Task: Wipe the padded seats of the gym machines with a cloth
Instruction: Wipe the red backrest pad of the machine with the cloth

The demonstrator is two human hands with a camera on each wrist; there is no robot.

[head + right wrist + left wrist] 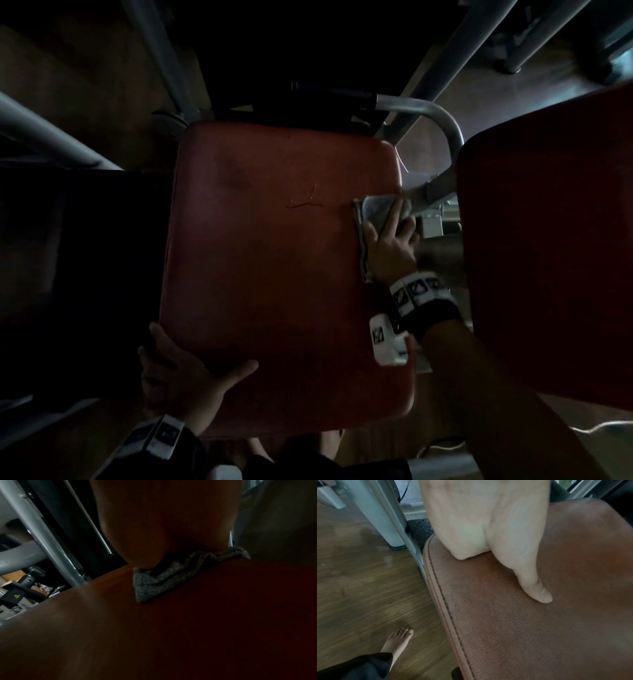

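Note:
A red-brown padded seat (pixel 274 274) fills the middle of the head view. A folded grey cloth (pixel 373 209) lies on its right edge under my right hand (pixel 390 240), whose straight, spread fingers press it flat; some fingertips reach past the seat's edge. From the right wrist, the cloth (pixel 154 586) shows as a crumpled corner beneath the dark palm (pixel 163 520) on the seat (pixel 154 642). My left hand (pixel 185 377) holds the seat's near left corner. Its thumb (pixel 534 588) lies on the grained top (pixel 539 628); its fingers go over the side, out of sight.
A second red pad (pixel 548 240) stands close on the right, beside my right forearm. Grey steel frame tubes (pixel 442 116) curve behind the seat, and another tube (pixel 44 137) runs at the left. A frame post (pixel 382 513), wood floor (pixel 359 588) and a bare foot (pixel 399 639) lie left of the seat.

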